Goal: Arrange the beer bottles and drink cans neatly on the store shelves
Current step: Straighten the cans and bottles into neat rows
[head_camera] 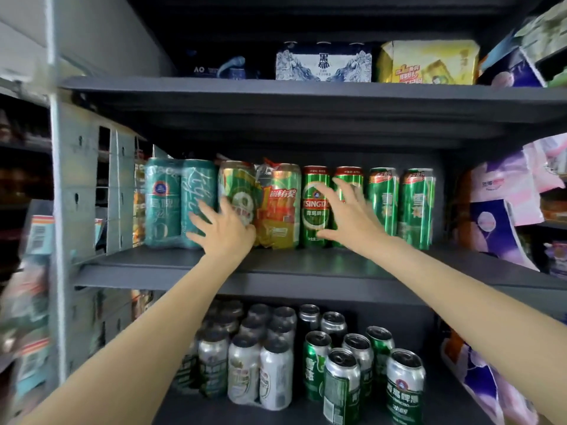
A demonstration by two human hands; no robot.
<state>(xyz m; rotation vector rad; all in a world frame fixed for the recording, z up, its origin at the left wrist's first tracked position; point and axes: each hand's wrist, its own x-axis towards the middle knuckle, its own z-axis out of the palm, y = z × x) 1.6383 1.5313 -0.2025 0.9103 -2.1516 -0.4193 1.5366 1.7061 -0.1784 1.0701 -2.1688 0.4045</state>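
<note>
Your left hand spreads open against the wrapped can pack on the middle shelf. Your right hand, fingers wide, holds nothing and reaches over the green Tsingtao can beside it.

A single wide-angle view from the person's head faces the dark store shelves straight on and from close up, at about the height of the middle shelf. The upper shelf is seen from slightly below and the can tops on the lower shelf from above. Both forearms reach in from the near bottom corners. The edges bend and blur.
</note>
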